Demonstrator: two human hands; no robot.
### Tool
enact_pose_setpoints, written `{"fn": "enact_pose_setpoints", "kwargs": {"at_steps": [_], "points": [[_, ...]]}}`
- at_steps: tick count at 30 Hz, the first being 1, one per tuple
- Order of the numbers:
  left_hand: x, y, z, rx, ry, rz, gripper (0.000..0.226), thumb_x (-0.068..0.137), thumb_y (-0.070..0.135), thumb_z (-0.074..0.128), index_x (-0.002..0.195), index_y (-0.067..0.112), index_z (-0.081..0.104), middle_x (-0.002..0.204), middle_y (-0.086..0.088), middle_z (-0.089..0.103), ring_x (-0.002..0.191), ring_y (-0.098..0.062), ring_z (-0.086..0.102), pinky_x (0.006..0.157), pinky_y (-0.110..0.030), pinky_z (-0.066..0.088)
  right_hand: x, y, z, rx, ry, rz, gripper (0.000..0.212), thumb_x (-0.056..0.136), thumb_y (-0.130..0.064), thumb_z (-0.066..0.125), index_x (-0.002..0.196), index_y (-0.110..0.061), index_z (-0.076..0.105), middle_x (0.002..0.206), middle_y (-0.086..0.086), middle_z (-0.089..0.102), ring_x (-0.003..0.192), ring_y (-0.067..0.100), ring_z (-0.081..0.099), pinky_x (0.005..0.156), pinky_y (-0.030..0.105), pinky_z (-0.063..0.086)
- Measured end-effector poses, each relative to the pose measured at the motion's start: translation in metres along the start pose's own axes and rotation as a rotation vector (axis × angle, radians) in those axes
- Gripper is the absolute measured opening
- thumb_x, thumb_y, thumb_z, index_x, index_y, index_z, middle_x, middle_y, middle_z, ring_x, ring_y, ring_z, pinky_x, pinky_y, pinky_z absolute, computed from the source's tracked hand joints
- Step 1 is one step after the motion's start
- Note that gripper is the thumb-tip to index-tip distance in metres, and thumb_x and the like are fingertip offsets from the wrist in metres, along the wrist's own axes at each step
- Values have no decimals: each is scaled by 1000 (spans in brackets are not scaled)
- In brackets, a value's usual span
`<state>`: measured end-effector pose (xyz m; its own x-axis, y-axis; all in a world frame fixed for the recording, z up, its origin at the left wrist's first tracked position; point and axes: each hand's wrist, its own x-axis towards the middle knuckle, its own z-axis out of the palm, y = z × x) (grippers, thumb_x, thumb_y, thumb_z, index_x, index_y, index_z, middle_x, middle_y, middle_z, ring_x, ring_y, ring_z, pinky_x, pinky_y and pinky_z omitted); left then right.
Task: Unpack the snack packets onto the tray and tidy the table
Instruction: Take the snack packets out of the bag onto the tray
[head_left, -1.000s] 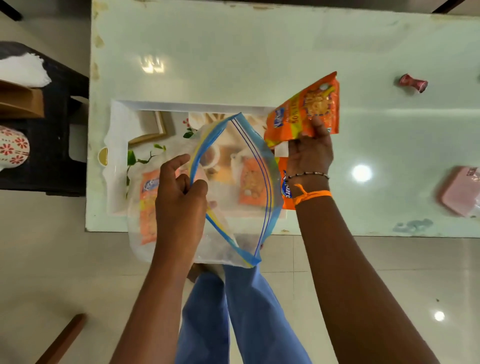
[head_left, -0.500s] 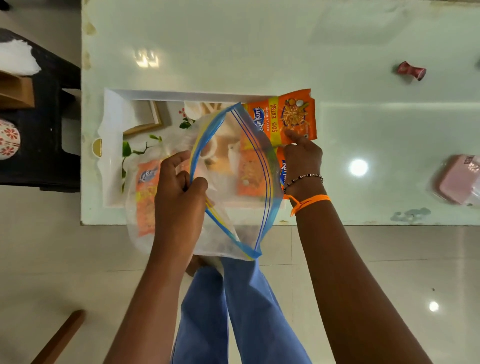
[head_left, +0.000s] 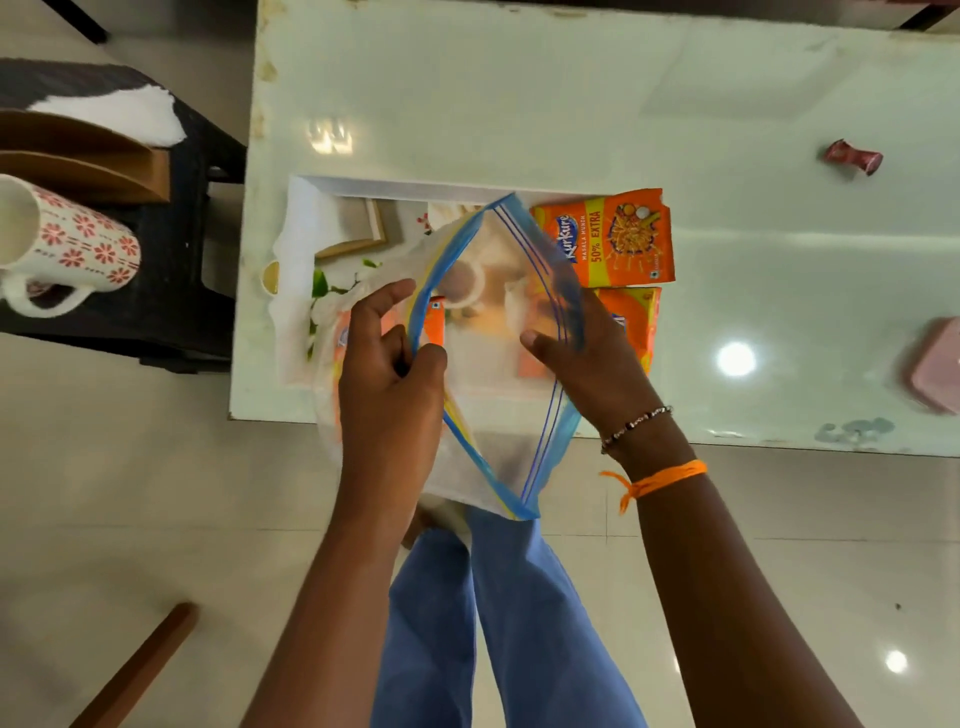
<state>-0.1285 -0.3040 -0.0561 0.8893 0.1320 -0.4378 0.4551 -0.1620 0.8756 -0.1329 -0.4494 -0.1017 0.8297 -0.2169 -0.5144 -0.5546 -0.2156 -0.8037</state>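
- We read "Kurkure", "MASALA MUNCH" and "50% EXTRA" on the orange snack packet (head_left: 605, 240) lying flat at the right end of the tray (head_left: 332, 205), its text running sideways to us.
- A second orange packet (head_left: 636, 325) lies just beside it on the near side, partly covered by our right wrist; its print is too hidden to read.
- Our left hand (head_left: 387, 384) is closed in a pinch on the left lip of the clear zip-lock bag (head_left: 493, 405), thumb and forefinger clamping the blue-and-yellow seal strip.
- Our right hand (head_left: 587, 358) is partly open, fingers reaching into the bag's mouth and pressing its right lip outward; we cannot tell whether it has hold of anything inside.
- The bag is held wide open over the near edge of the table (head_left: 519, 104), above the tray.
- Another orange packet (head_left: 434, 325) shows inside the bag near our left fingers, its label unreadable, and a blurred orange shape shows through the plastic further left.
- On the right of the table sit a small red crumpled wrapper (head_left: 854, 157) and a pink object (head_left: 935, 364), well apart from the tray.
- A white mug with red flowers (head_left: 67, 249) rests on the dark side stand to the left.
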Motion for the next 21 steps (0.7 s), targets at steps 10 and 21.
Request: {"fn": "enact_pose_setpoints", "kwargs": {"at_steps": [10, 21], "points": [[-17, 19, -121, -113, 264, 216, 40, 74, -6, 44, 109, 12, 55, 85, 13, 66, 70, 7, 63, 58, -7, 45, -31, -50, 93, 131, -195, -41, 54, 83, 16, 27, 121, -14, 51, 124, 8, 59, 87, 22, 65, 70, 35, 52], [-19, -12, -152, 63, 136, 132, 47, 78, -9, 48, 110, 25, 50, 97, -13, 62, 87, -42, 59, 78, -55, 52, -44, -54, 122, -226, 231, -322, 44, 71, 15, 48, 111, -1, 58, 114, 15, 60, 103, 27, 58, 84, 32, 50]]}}
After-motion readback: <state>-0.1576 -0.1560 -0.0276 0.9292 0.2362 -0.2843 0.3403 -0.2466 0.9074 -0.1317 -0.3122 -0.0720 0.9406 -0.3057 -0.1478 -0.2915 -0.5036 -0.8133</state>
